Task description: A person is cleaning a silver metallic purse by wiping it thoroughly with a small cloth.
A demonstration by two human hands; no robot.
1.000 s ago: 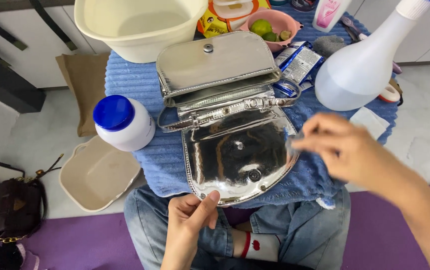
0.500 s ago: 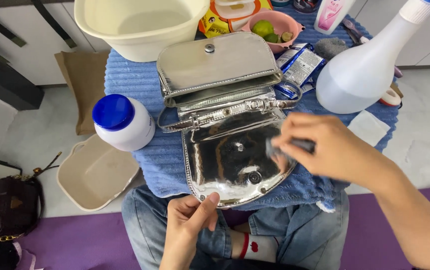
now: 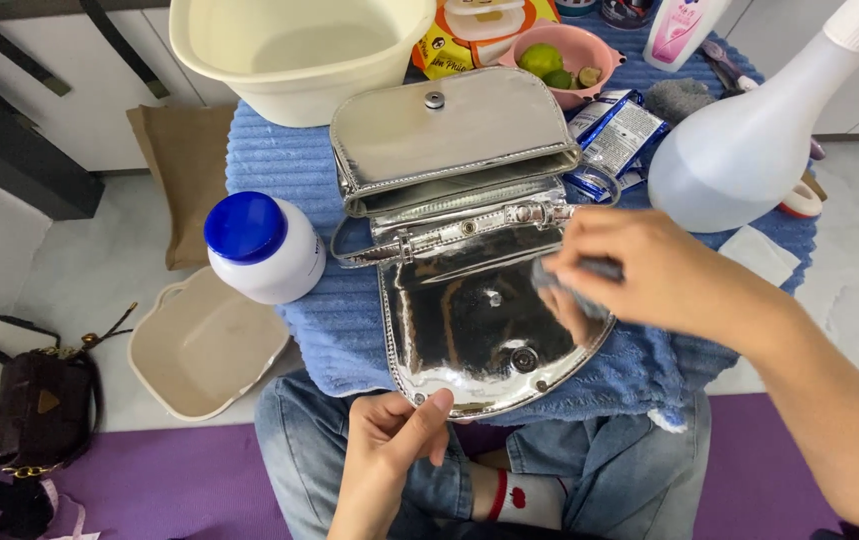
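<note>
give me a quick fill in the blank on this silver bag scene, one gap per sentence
The right hand presses a small grey cloth on the open flap of the ____ handbag.
The left hand pinches the flap's ____ edge.
The white jar has a ____ lid.

Missing words: silver; lower; blue

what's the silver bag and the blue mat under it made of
Silver bag: likely glossy metallic faux leather or vinyl; its open flap mirrors the right hand. Blue mat: looks like soft ribbed terry or chenille cloth, matte, with raised rows, draping over the edge.
</note>
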